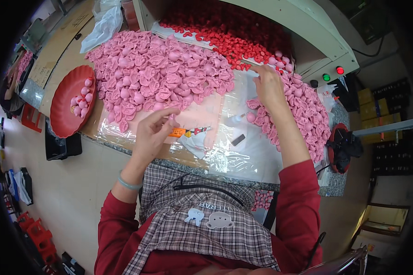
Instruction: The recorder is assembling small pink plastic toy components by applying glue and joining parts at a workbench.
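Observation:
Above the near part of the table, my left hand (152,134) pinches a small pink piece (172,117) between thumb and fingertips. Most of that piece is hidden by the fingers. My right hand (270,83) reaches to the near edge of a heap of small red pieces (225,43), its index finger and thumb apart. Nothing shows between them. A large heap of pink moulded pieces (165,68), some round and some shell-like, spreads beyond my left hand. Another pink heap (303,105) lies beside my right forearm.
Between the heaps lie an orange tube (177,132), a small white-tipped bottle (236,119), a dark block (238,140) and crumpled white tissue (193,145) on plastic sheeting. A red scalloped bowl (62,112) holds pink balls at left. Behind stands a cream machine housing (303,27) with lit buttons.

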Motion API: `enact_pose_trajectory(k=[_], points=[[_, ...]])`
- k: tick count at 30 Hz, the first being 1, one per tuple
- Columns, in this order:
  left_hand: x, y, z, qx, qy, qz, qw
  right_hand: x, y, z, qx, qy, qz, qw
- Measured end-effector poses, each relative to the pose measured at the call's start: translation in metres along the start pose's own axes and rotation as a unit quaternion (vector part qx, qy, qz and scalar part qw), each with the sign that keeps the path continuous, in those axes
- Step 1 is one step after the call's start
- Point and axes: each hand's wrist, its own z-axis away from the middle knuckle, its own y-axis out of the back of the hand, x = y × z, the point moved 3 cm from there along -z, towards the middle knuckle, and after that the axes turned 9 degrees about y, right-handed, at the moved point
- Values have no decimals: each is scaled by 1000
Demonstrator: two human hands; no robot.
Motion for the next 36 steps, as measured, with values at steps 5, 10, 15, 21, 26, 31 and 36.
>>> enact_pose_trajectory(k=[5,10,15,21,26,31,36], points=[[5,-12,21,-90,98,149,980,41,-54,-25,-86,-76,87,990],[3,-19,37,-121,128,232,957,47,-67,-24,-91,-90,104,986],[-5,-27,45,-157,165,335,914,45,-59,-19,-120,-50,100,986],[-10,-35,49,-188,146,380,894,46,-50,-4,-96,44,91,990],[-7,-40,56,-207,150,382,888,44,-31,5,-80,25,89,992],[-9,-40,61,-210,147,388,885,-30,37,21,20,-71,-156,985],[-15,-48,59,-194,181,341,902,-133,58,76,-44,-110,-405,907]])
